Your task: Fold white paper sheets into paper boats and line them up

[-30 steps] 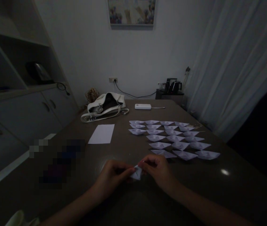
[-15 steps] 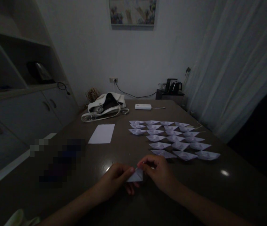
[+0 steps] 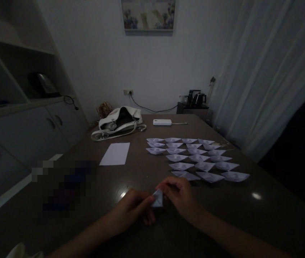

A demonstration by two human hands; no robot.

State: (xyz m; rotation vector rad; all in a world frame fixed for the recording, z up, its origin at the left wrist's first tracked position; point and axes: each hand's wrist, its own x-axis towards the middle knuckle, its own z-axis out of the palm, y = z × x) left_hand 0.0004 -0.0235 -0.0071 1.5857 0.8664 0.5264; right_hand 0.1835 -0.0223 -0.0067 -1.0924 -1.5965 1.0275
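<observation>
A small piece of folded white paper (image 3: 158, 199) is held just above the near part of the table, with a pointed top corner and a crease across its face. My left hand (image 3: 135, 207) pinches its left side, thumb in front and fingers behind. At its upper right, the fingertips of my right hand (image 3: 178, 193) are closed on the edge. Rows of white paper boats (image 3: 204, 166) stand on the table beyond my right hand. To the left of them lies a flat stack or sheet of white paper (image 3: 115, 154).
The dark table (image 3: 131, 172) also carries a white handbag (image 3: 120, 123) at the back left and a white power bank (image 3: 162, 122) with a short cable. A blurred-out patch (image 3: 69, 188) covers something on the left. A sheer curtain (image 3: 260, 79) hangs at the right.
The folded paper now shows a pointed upper corner where its top was flatter and partly covered by my fingers. Both hands stay nearly in place; the view has shifted slightly.
</observation>
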